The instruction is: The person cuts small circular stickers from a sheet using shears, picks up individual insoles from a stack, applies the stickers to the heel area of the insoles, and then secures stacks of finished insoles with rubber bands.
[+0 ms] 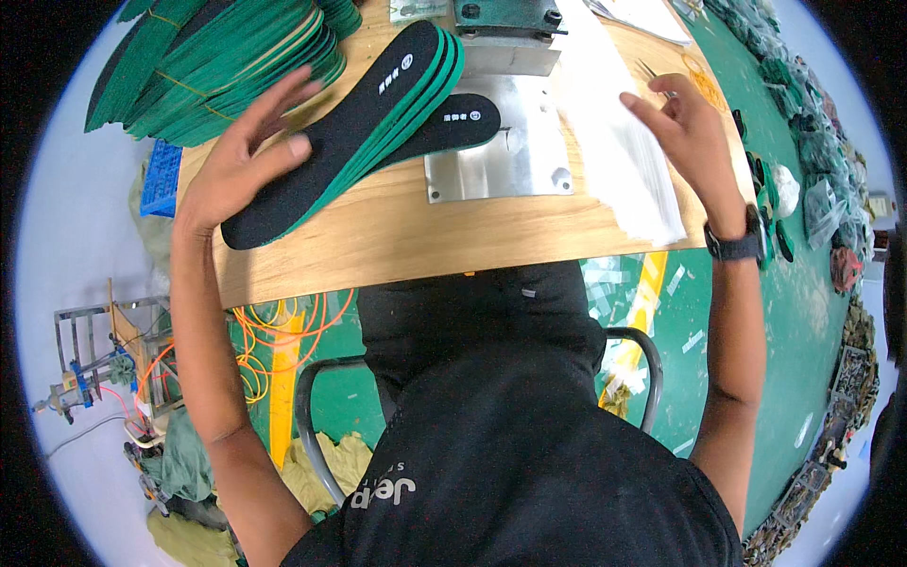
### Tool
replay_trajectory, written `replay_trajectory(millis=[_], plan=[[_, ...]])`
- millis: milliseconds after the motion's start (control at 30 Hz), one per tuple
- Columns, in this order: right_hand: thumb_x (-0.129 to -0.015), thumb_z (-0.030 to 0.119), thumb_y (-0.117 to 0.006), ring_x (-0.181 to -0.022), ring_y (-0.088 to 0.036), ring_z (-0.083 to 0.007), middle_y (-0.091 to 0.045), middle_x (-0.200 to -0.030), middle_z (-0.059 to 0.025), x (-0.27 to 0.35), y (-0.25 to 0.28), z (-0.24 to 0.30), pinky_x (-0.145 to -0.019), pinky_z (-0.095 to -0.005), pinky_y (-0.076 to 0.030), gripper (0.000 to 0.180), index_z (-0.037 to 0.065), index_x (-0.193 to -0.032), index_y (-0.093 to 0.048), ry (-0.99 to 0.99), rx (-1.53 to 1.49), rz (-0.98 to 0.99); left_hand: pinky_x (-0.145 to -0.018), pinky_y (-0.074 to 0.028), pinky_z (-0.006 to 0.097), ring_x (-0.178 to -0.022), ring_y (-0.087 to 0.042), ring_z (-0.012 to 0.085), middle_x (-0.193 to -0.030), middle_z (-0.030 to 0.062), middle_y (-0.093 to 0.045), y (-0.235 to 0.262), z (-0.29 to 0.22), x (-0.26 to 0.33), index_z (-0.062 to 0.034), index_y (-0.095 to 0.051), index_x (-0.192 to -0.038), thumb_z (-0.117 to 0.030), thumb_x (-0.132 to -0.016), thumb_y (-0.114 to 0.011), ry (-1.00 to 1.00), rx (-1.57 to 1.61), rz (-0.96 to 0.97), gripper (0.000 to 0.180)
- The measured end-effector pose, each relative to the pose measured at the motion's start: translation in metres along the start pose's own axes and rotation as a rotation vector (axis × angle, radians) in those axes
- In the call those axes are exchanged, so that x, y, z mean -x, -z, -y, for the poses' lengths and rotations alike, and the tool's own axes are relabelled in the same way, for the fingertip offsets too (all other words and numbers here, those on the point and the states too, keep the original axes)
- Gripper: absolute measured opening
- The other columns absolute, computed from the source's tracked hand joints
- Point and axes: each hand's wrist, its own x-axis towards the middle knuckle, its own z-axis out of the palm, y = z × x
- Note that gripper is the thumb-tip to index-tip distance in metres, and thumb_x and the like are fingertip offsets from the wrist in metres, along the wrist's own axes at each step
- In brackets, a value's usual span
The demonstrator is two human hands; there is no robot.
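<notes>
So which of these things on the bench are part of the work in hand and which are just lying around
In hand:
- left hand on the stack of black insoles
- single insole on the metal plate
- right hand over the clear plastic bags

Lying about:
- piled green insoles
- blue crate
- orange cable

Bare wood free; insole stack blocks left.

The insoles are black on top with green undersides and small white marks. The counter is pale wood grain, carrying a silver metal plate and clear plastic bags. The floor is green with yellow stripes; the wristwatch is black.
</notes>
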Motion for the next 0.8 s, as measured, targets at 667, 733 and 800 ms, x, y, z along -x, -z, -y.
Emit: replay_trajectory(millis=[667, 733, 800], plan=[[-0.067, 0.038, -0.074, -0.088, -0.055, -0.0333, -0.056, -0.086, -0.0159, 0.009, -0.069, 0.216, -0.075, -0.0414, -0.047, 0.051, 0.000, -0.095, -0.054, 0.919, -0.187, 0.336, -0.107, -0.029, 0.039, -0.131, -0.036, 0.0296, -0.142, 0.0165, -0.035, -0.011, 0.014, 0.145, -0.0067, -0.023, -0.143, -0.024, -0.054, -0.085, -0.052, -0.203, -0.426, 0.110], [-0.069, 0.038, -0.073, -0.089, -0.056, -0.0343, -0.057, -0.087, -0.0172, 0.018, -0.079, 0.229, -0.075, -0.0419, -0.047, 0.052, 0.000, -0.099, -0.052, 0.882, -0.191, 0.321, -0.109, -0.025, 0.041, -0.137, -0.027, 0.0285, -0.146, 0.0164, -0.031, -0.019, 0.021, 0.139, -0.0060, -0.013, -0.147, -0.033, -0.059, -0.083, -0.093, -0.152, -0.489, 0.115], [-0.071, 0.038, -0.071, -0.089, -0.056, -0.0354, -0.057, -0.089, -0.0189, 0.015, -0.082, 0.232, -0.076, -0.0424, -0.047, 0.054, 0.000, -0.102, -0.051, 0.832, -0.218, 0.313, -0.109, -0.024, 0.041, -0.137, -0.025, 0.0284, -0.145, 0.0175, -0.030, -0.020, 0.027, 0.125, -0.0048, -0.013, -0.146, -0.045, -0.063, -0.077, -0.191, -0.032, -0.595, 0.112]])
